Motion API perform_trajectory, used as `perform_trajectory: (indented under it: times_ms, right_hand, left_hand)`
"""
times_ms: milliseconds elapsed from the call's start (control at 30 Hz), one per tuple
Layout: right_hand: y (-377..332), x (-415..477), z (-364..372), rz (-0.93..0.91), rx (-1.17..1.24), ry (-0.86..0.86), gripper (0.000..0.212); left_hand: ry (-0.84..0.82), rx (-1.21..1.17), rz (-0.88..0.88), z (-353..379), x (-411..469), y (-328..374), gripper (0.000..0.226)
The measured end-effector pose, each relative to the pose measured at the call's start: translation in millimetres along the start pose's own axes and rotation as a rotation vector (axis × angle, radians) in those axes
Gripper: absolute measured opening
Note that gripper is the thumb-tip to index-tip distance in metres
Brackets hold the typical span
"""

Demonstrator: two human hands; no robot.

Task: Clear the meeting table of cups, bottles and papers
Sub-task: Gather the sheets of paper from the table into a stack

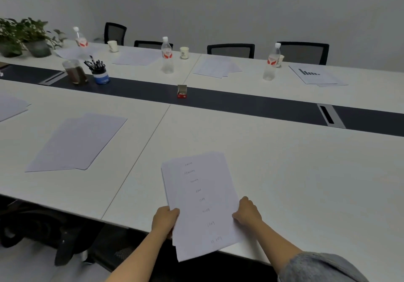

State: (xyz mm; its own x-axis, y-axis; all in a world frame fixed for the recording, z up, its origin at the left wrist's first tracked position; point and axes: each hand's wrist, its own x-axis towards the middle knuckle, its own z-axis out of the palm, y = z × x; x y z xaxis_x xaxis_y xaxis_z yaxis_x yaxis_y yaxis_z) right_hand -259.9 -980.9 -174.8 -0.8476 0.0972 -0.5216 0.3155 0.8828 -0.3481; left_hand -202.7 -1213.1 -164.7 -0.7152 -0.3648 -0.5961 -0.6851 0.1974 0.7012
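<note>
1. Far left: potted plants point(21, 36) stand at the far corner of the table point(284, 161). A loose paper pile point(11, 106) lies at the left edge of the near side.
2. On the dark centre strip: a jar of dark liquid point(75, 71), with a pen pot point(99, 73) just beside it.
3. Near side, left: a second paper pile point(76, 141) lies flat, well apart from my hands.
4. Far side: first bottle point(80, 38), first cup point(113, 45), spread sheets point(135, 57), second bottle point(167, 56), second cup point(184, 52). All are upright or flat.
5. Centre strip: a small box point(181, 91) stands alone.
6. My left hand point(165, 218) grips the handwritten stack point(201, 194), fingers curled round its left edge.
7. The stack lies on the near side; its lower end overhangs the table edge.
8. My right hand point(247, 212) holds the stack's right edge, fingers curled.
9. Far side, right: fanned sheets point(216, 67), third bottle point(271, 63), a third cup point(280, 60) partly hidden behind it, and charted sheets point(314, 75).
</note>
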Motion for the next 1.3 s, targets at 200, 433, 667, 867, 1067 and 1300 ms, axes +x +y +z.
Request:
perform_trajectory:
  times_ms: [200,433,667,867,1067,1300]
  right_hand:
    - [-2.1,-6.8,1.6,0.012,0.005,0.007,0.026]
    - [2.0,-11.9,7.4,0.01,0.039,0.013,0.029]
    - [7.6,-16.3,14.2,-0.012,0.025,0.017,0.037]
    - [10.6,-16.7,10.3,-0.025,0.072,-0.025,0.028]
    - [0.3,-14.8,-40.8,-0.111,0.727,-0.004,0.064]
    - [-43.4,-45.6,-118.1,-0.536,1.166,-0.029,0.017]
  left_hand:
    - [0.112,-0.092,-0.058,12.1,-1.7,10.0,0.019]
    - [-0.123,-0.52,-0.243,-5.0,-2.1,23.6,0.01]
    - [-0.298,-0.162,-0.17,0.9,-7.1,17.9,0.022]
    - [-0.376,-0.294,-0.001,-5.1,-13.4,10.9,0.037]
    - [-0.396,-0.311,0.31,-31.8,-29.8,45.5,0.05]
    - [-0.297,-0.372,0.568,-56.4,-39.8,95.7,0.046]
